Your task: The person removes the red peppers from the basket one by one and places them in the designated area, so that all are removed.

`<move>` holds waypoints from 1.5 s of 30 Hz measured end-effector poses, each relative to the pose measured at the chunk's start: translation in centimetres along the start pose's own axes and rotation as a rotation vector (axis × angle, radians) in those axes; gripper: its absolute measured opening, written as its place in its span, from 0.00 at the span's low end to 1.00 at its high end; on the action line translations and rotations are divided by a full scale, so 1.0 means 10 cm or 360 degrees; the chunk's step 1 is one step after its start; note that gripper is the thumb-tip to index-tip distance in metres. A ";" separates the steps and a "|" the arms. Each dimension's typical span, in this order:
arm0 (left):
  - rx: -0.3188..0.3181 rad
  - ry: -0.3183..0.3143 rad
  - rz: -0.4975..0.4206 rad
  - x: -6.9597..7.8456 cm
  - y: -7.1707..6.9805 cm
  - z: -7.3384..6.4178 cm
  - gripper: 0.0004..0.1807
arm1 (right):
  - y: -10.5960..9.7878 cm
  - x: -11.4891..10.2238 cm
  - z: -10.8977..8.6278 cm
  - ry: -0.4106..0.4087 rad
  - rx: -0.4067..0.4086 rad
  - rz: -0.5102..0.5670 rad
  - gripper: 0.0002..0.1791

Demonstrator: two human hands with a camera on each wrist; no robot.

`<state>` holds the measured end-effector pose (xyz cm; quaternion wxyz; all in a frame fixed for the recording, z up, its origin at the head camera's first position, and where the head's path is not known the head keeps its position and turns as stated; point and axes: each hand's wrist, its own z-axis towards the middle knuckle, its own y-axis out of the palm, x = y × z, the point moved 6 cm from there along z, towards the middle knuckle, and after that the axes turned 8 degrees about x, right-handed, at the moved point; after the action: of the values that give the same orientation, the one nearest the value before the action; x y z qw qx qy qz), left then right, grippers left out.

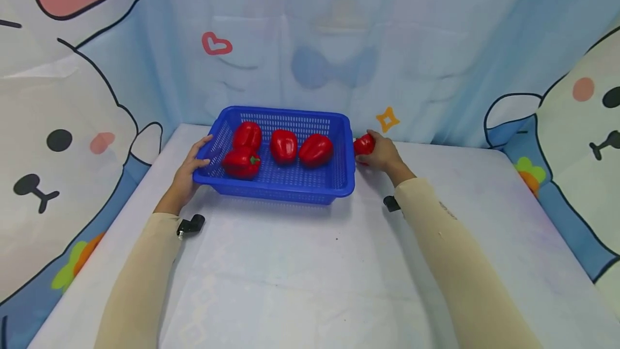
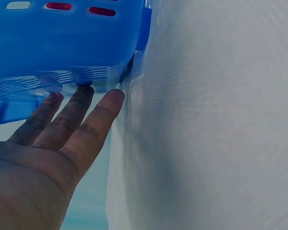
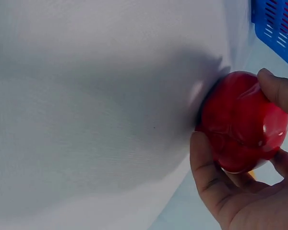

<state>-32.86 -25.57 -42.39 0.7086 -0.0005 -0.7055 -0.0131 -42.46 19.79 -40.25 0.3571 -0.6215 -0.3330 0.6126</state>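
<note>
Near far edge of surface [image 1: 290, 273], beside basket [image 1: 276, 191]: right hand [image 1: 386, 156], fingers clamped round red pepper [image 1: 364, 145]. Left hand [image 1: 186, 173], fingers apart, touches basket. Risk — glossy pepper may slip from loose grip; bump may skid basket.

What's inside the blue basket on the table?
Four red peppers: two at the left end, one partly hiding the other, and two farther right. The basket floor directly beneath them is covered, so I can't see it. A fifth pepper is outside, in the right hand.
</note>
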 end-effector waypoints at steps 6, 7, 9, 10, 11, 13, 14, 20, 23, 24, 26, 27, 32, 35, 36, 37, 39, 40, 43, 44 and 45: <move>-0.0013 -0.0002 0.0007 -0.03 0.02 0.01 0.35 | 0.00 0.00 -0.03 0.0054 -0.0052 -0.0124 0.47; -0.0014 -0.0002 0.0007 -0.03 0.02 0.01 0.36 | 0.00 -0.01 -0.03 0.0055 -0.0051 -0.0161 0.47; -0.0013 -0.0004 0.0005 -0.03 0.01 0.01 0.36 | -0.02 -0.04 -0.02 0.0054 -0.0042 -0.0222 0.47; -0.0015 -0.0003 0.0002 -0.02 0.01 0.01 0.36 | -0.03 -0.06 -0.02 0.0054 -0.0031 -0.0239 0.47; -0.0012 -0.0003 0.0007 -0.02 0.01 0.00 0.35 | -0.05 -0.09 -0.02 0.0054 -0.0016 -0.0251 0.47; -0.0011 -0.0001 0.0006 -0.01 0.01 0.00 0.35 | -0.11 -0.15 -0.03 0.0055 0.0006 -0.0252 0.46; -0.0013 0.0000 0.0002 -0.01 0.01 -0.01 0.35 | -0.14 -0.20 -0.04 0.0038 0.0010 -0.0249 0.46; -0.0022 0.0004 -0.0032 0.00 0.01 -0.02 0.36 | -0.30 -0.51 -0.10 -0.0097 -0.0043 -0.0283 0.44; -0.0027 0.0012 -0.0032 0.01 0.01 -0.02 0.36 | -0.38 -0.65 -0.13 -0.0119 -0.0055 -0.0287 0.45; -0.0032 0.0017 -0.0032 0.01 0.01 -0.02 0.36 | -0.41 -0.70 -0.13 -0.0125 -0.0060 -0.0280 0.45; -0.0033 0.0022 -0.0031 0.02 0.01 -0.02 0.35 | -0.46 -0.81 -0.14 -0.0128 -0.0068 -0.0253 0.45; -0.0033 0.0023 -0.0029 0.02 0.01 -0.02 0.35 | -0.48 -0.87 -0.14 -0.0129 -0.0077 -0.0237 0.46; -0.0034 0.0008 -0.0043 0.02 0.01 -0.02 0.35 | -0.49 -1.20 -0.16 -0.0134 -0.0175 -0.0169 0.46; -0.0035 0.0004 -0.0037 0.01 0.01 -0.02 0.35 | -0.43 -1.41 -0.15 -0.0152 -0.0253 -0.0099 0.46; -0.0034 0.0008 -0.0035 0.01 0.01 -0.01 0.35 | -0.40 -1.47 -0.14 -0.0159 -0.0273 -0.0070 0.46; -0.0030 0.0011 -0.0034 0.01 0.01 -0.01 0.35 | -0.37 -1.53 -0.14 -0.0171 -0.0287 -0.0047 0.46; -0.0036 0.0020 -0.0041 0.01 0.01 0.00 0.35 | -0.29 -1.63 -0.11 -0.0191 -0.0308 -0.0001 0.46; -0.0042 0.0023 -0.0046 0.00 0.02 -0.01 0.35 | -0.23 -1.67 -0.10 -0.0188 -0.0321 0.0032 0.46; -0.0042 0.0018 -0.0047 -0.01 0.04 -0.01 0.35 | -0.06 -1.75 -0.10 -0.0161 -0.0363 0.0120 0.47; -0.0046 0.0020 -0.0048 -0.01 0.05 -0.01 0.35 | 0.00 -1.77 -0.11 -0.0140 -0.0377 0.0154 0.48; -0.0047 0.0019 -0.0047 -0.01 0.05 0.00 0.35 | 0.06 -1.79 -0.11 -0.0124 -0.0385 0.0182 0.49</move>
<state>-32.83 -25.02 -42.48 0.7125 -0.0005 -0.7008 -0.0339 -41.83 4.25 -31.37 0.2309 -0.6537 -0.3822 0.6110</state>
